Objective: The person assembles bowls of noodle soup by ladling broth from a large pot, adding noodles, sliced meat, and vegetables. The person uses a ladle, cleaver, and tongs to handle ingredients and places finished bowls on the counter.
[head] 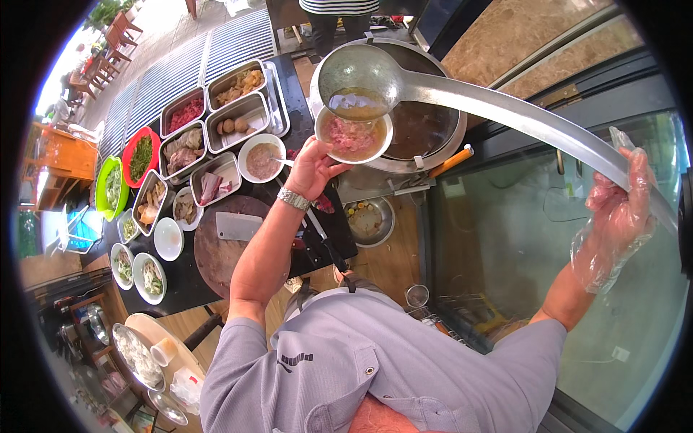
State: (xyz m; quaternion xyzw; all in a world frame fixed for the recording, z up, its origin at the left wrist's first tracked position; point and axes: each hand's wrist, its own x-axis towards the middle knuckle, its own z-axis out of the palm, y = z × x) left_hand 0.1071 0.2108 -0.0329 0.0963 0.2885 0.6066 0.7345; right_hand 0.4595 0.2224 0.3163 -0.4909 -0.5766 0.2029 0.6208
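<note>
With bare fingers, my left hand (313,169) grips the rim of a white bowl (373,159) of pinkish minced meat in liquid, over the near-left part of a large metal pot (459,132) of brown broth. My right hand (622,208), in a clear plastic glove, holds the long handle of a big metal ladle (379,73). The ladle's head, with some yellowish broth in it, is tilted just above the bowl. Left of my left hand, a bowl of minced meat (262,161) with a spoon stands on the black table (178,295).
Metal trays (238,122) of meat, a red basket (130,157) and a green basket (100,197) of greens crowd the table. A cleaver (238,226) lies on a round chopping board (211,260). A glass panel (503,243) stands at right. A person (338,27) is beyond the pot.
</note>
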